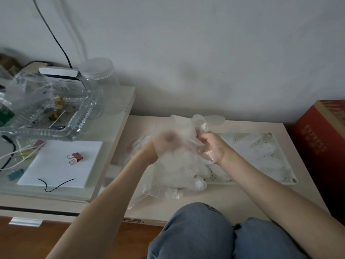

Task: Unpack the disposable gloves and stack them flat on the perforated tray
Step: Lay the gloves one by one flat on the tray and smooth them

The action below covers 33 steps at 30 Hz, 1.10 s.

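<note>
head view, looking down at a low pale surface (233,200) with both hands up over a crumpled wad of clear gloves (179,165). the right hand (212,146) has its fingers (202,137) curled in and pinching a fold of the plastic at the right edge of the wad. the left hand (164,144) is smeared with motion blur and half veiled by film, so i honestly cannot tell if it's gripping or just pushing into the pile. some loose clear wrapper (147,195) trails off the near left side.

the bit that matters: the perforated tray (291,176) lies to the right of the wad, long side running left to right and away a little. its left end sits under the bundle, and the rest of it shows holes with what looks like thin film already lying on it. so the gloves are off to the left of the open tray area, and the right hand is the nearer one to it. my guess is the next move is peeling one glove free and carrying it rightward, laid out along the tray's length. they cling and bunch, so flattening could be fiddly.
</note>
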Each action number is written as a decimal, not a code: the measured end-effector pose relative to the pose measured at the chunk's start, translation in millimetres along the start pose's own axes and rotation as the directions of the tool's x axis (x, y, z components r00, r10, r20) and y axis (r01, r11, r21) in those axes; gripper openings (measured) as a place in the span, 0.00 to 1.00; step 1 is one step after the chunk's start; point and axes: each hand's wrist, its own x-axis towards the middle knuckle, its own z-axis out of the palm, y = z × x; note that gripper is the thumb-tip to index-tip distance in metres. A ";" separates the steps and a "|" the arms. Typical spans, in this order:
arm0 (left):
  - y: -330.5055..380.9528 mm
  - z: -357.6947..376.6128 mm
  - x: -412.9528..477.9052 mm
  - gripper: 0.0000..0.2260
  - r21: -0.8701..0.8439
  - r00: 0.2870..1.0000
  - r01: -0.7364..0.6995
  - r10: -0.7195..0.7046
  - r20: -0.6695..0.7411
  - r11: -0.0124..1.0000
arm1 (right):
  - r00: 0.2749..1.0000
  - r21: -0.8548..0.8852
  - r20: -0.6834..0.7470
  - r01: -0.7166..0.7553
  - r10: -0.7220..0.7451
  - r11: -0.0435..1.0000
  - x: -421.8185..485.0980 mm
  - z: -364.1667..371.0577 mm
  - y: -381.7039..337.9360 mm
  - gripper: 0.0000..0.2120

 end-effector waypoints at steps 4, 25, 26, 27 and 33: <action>-4.4 -18.2 -2.7 0.08 0.268 0.971 0.088 -0.024 -0.236 0.959 | 0.997 0.083 -0.060 0.054 -0.049 0.995 -3.5 1.6 -4.3 0.18; 33.2 65.2 17.8 0.13 0.519 0.978 -0.207 0.193 0.081 0.830 | 0.988 -0.187 -0.088 0.109 -0.127 0.976 -40.8 -52.0 -31.7 0.09; 33.6 75.5 21.5 0.07 0.497 0.980 -0.197 0.188 0.069 0.845 | 0.985 -0.212 -0.081 0.134 -0.154 0.968 -43.6 -61.0 -34.3 0.09; 33.2 82.5 24.5 0.05 0.470 0.982 -0.186 0.182 0.055 0.863 | 0.984 -0.201 -0.047 0.158 -0.171 0.967 -45.1 -68.3 -36.4 0.09; 31.4 114.0 41.9 0.05 0.241 0.987 -0.155 0.138 0.086 0.958 | 0.957 -0.256 -0.200 0.155 -0.210 0.954 -48.8 -117.2 -43.3 0.10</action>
